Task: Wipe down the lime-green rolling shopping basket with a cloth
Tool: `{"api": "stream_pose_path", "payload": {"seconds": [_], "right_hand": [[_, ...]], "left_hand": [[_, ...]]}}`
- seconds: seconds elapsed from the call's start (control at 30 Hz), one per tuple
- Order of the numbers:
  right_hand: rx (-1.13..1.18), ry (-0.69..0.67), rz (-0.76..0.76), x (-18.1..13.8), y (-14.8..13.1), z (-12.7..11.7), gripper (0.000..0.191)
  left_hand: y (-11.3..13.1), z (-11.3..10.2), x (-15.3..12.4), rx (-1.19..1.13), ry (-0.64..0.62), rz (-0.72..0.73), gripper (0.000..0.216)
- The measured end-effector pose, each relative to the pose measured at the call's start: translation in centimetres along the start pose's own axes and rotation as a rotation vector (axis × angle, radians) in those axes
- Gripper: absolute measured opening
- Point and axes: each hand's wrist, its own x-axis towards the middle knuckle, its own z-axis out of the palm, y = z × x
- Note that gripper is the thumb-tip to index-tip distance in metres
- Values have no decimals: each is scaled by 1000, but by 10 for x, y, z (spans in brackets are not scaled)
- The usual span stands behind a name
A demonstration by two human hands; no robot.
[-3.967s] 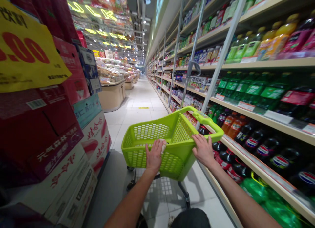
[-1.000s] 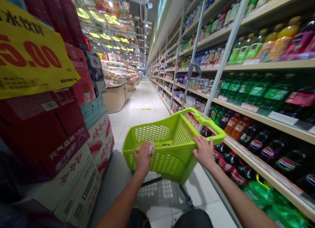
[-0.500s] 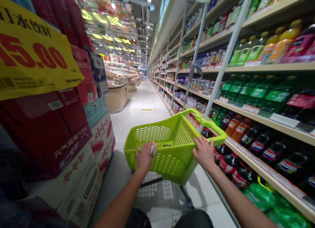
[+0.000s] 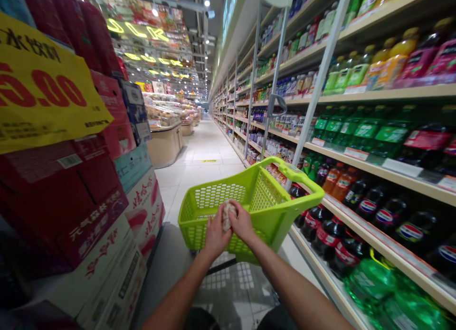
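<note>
A lime green plastic shopping cart [image 4: 263, 202] stands in the aisle just ahead of me, its basket empty as far as I see. Both my hands meet over its near rim. My left hand [image 4: 214, 236] and my right hand [image 4: 242, 224] are closed on a small crumpled whitish cloth or tissue [image 4: 226, 213] held between them. Neither hand grips the cart's handle [image 4: 302, 180], which sticks out to the right near the shelves.
Shelves of soft drink bottles [image 4: 374, 211] run along the right. Stacked red and white cartons [image 4: 89, 216] with a yellow price sign [image 4: 42, 92] crowd the left. The tiled aisle [image 4: 203, 164] runs ahead, with a display counter [image 4: 166, 142] at the left.
My right hand has left the cart's right rim and come to the middle, joining my left hand on the crumpled cloth. The left hand shifted slightly right along the rim.
</note>
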Motion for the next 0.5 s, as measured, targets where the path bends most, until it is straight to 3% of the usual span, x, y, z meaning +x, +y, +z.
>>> {"api": "stream_pose_path", "payload": {"seconds": [0.17, 0.3, 0.37, 0.5], "right_hand": [[-332, -72, -181, 7, -7, -18, 43], [-336, 63, -133, 19, -12, -44, 42], [-198, 90, -29, 24, -9, -48, 40], [152, 158, 171, 22, 3, -35, 40]], "left_hand": [[-16, -2, -3, 156, -130, -39, 56], [-11, 1, -4, 104, -126, -41, 56], [-2, 1, 1, -74, -71, -88, 52], [24, -2, 19, -800, 29, -366, 35]]}}
